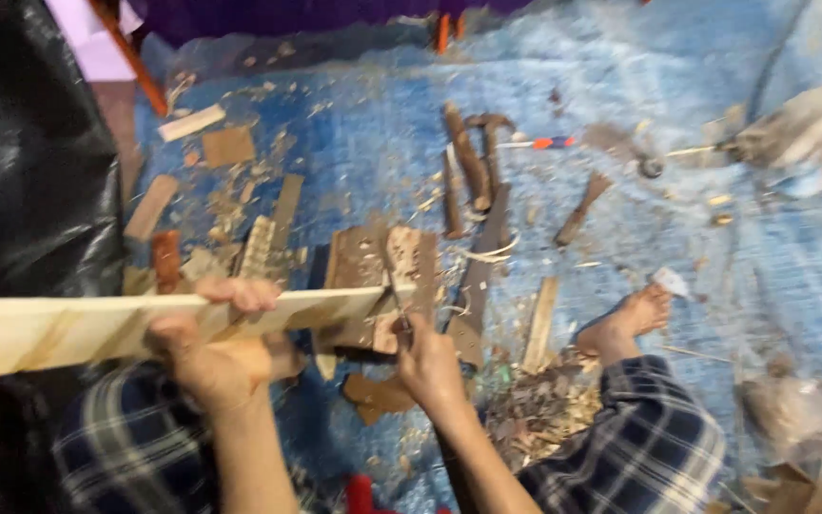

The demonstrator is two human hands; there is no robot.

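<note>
Pale wooden plank (68, 328) — our left hand (216, 357) is clamped around it, fingers curled over its top edge | our right hand (427, 366), just beside the plank's end, is closed on a thin blade tool (394, 281) | wood scraps (373, 257) lie beyond both hands on blue tarp (620, 76)

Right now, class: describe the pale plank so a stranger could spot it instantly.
Start at the blue tarp strewn with dark wood scraps. At its near left edge, the left hand grips a long pale plank lying roughly level. It alone is light, long and lifted off the ground.
</note>
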